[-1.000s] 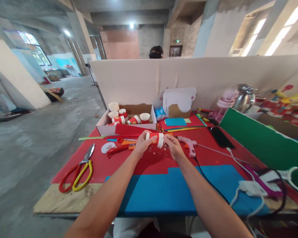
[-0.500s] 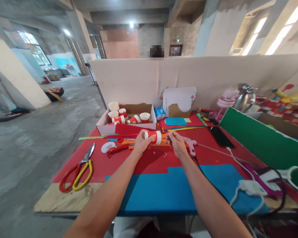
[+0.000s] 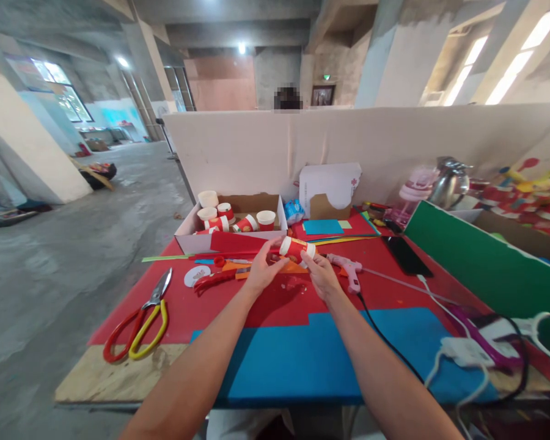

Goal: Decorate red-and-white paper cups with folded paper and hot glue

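Note:
A red and white paper cup (image 3: 297,247) lies on its side in the air over the red sheet, tilted down to the right. My right hand (image 3: 319,273) has its fingers and thumb closed on the cup's right end. Thumb and fingers apart, my left hand (image 3: 263,269) is at the cup's left side; whether a fingertip touches it, I cannot tell. Beyond the right hand, a pink glue gun (image 3: 348,269) rests on the table. Orange paper strips (image 3: 238,267) and a red-handled tool (image 3: 215,279) lie by the left hand.
Scissors (image 3: 153,305) with red and yellow handles lie at the left. A cardboard box (image 3: 229,243) with several cups stands behind. A phone (image 3: 406,255), a green-sided box (image 3: 476,263) and white cables (image 3: 462,354) occupy the right. A blue sheet (image 3: 293,360) covers the near edge.
The cup has passed from my left hand to my right and now tilts down to the right. My left fingers have opened and my right hand has moved in to the cup's right end.

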Action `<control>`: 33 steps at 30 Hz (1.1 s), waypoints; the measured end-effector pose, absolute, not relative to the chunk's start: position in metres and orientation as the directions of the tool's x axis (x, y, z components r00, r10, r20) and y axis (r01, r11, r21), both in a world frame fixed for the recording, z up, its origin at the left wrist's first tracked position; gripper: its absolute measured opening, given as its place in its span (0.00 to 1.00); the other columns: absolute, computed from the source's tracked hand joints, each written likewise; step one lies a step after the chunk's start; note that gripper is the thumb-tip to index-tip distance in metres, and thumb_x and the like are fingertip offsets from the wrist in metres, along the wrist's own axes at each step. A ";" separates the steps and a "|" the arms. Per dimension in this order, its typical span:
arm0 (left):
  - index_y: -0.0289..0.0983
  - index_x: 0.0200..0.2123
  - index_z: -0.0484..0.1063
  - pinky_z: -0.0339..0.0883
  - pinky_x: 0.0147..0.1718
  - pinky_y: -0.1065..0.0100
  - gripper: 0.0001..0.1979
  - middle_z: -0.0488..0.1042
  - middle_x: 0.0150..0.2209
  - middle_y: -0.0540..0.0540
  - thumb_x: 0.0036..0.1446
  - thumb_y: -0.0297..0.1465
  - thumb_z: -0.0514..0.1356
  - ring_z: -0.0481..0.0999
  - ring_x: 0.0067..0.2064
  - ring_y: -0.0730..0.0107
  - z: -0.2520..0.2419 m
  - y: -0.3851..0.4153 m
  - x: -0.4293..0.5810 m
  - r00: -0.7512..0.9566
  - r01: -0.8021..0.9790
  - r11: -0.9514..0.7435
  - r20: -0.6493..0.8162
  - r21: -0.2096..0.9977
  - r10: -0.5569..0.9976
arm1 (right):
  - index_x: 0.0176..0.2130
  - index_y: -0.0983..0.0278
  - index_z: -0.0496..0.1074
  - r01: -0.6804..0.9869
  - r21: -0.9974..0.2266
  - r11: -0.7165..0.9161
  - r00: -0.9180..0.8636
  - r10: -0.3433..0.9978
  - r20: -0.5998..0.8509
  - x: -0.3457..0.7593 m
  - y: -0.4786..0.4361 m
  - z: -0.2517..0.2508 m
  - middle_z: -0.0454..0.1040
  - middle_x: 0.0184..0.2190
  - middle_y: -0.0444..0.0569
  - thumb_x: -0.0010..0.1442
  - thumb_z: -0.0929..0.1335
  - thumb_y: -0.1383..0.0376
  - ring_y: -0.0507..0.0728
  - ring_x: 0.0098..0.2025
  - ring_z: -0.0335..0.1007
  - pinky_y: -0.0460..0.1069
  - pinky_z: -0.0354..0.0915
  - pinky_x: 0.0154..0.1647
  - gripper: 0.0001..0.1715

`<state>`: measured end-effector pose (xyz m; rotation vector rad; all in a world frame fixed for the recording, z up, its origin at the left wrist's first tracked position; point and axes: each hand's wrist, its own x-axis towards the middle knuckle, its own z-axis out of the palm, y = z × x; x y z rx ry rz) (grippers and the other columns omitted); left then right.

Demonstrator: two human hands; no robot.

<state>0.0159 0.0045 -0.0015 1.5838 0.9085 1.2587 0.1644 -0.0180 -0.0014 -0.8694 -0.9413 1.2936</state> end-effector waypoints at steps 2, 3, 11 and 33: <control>0.35 0.44 0.71 0.67 0.32 0.70 0.18 0.73 0.34 0.47 0.50 0.36 0.62 0.70 0.30 0.73 -0.001 0.005 0.015 0.165 0.030 -0.327 0.318 0.944 0.934 | 0.29 0.64 0.75 -0.368 -0.928 0.060 0.012 0.998 0.060 0.165 -0.018 -0.002 0.77 0.25 0.47 0.40 0.75 0.50 0.58 0.33 0.74 0.50 0.66 0.33 0.22; 0.35 0.41 0.72 0.66 0.31 0.70 0.15 0.72 0.29 0.48 0.50 0.36 0.61 0.70 0.29 0.73 0.000 0.006 0.014 0.151 0.035 -0.329 0.320 0.944 0.935 | 0.30 0.64 0.76 -0.356 -0.934 0.041 -0.006 0.999 0.046 0.166 -0.018 -0.002 0.78 0.26 0.47 0.39 0.75 0.51 0.58 0.33 0.74 0.50 0.66 0.33 0.22; 0.36 0.35 0.72 0.66 0.33 0.70 0.08 0.74 0.32 0.47 0.53 0.33 0.60 0.72 0.33 0.69 0.000 0.002 0.015 0.043 0.269 -0.481 0.488 0.834 0.872 | 0.34 0.63 0.75 -0.449 -0.893 0.035 0.052 0.999 0.013 0.155 -0.019 -0.007 0.79 0.31 0.47 0.40 0.75 0.53 0.58 0.36 0.74 0.51 0.66 0.39 0.22; 0.36 0.28 0.73 0.62 0.32 0.71 0.03 0.72 0.28 0.49 0.47 0.26 0.59 0.68 0.30 0.73 0.002 0.002 0.019 -0.074 0.284 -0.435 0.472 0.855 0.879 | 0.35 0.65 0.74 -0.286 -0.958 -0.001 -0.014 1.000 0.003 0.148 -0.025 -0.009 0.77 0.29 0.46 0.45 0.72 0.50 0.55 0.33 0.70 0.47 0.63 0.33 0.23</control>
